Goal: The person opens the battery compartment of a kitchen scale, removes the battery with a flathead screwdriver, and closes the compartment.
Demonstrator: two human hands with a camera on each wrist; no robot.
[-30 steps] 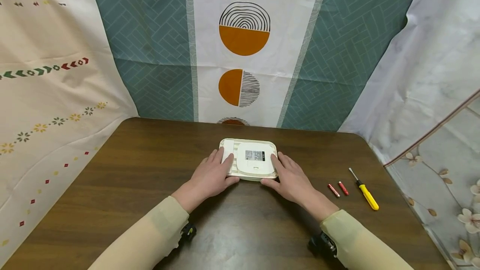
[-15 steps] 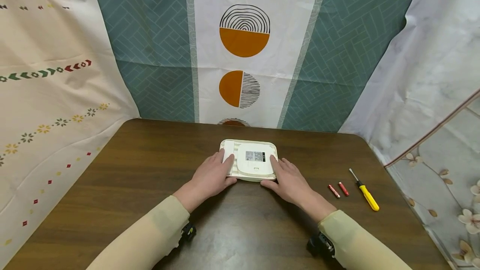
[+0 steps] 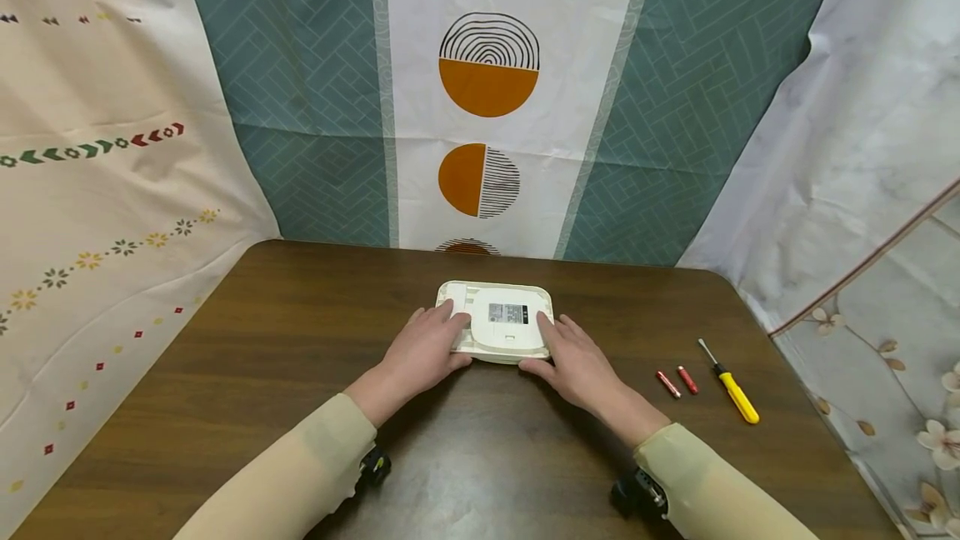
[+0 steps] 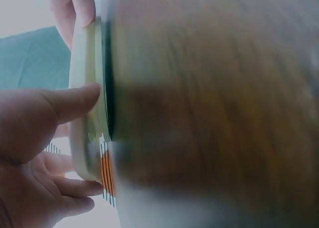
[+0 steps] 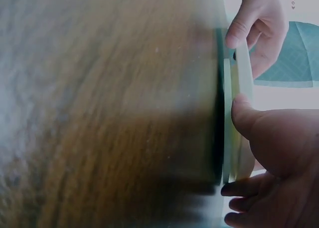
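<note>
A flat white device (image 3: 510, 319) with rounded corners lies on the table, its back facing up. A raised panel carries a grey-and-black printed label (image 3: 508, 312), and a recessed strip runs down its left side. My left hand (image 3: 423, 348) grips the left end, thumb on the near edge and fingers over the top and side. At the right end my right hand (image 3: 576, 361) holds it the same way, index fingertip on the raised panel. Both wrist views show the thumbs (image 4: 82, 101) pressed along the near side, where a thin greenish edge (image 5: 227, 118) runs below the white body.
To the right on the brown wooden table (image 3: 330, 298) lie two small red batteries (image 3: 668, 384) side by side. Beside them is a screwdriver (image 3: 738, 396) with a yellow handle. Patterned cloths (image 3: 322, 107) hang behind and along the sides of the table.
The white device has shifted very slightly to the left, with both hands staying on it. The batteries and screwdriver have not moved.
</note>
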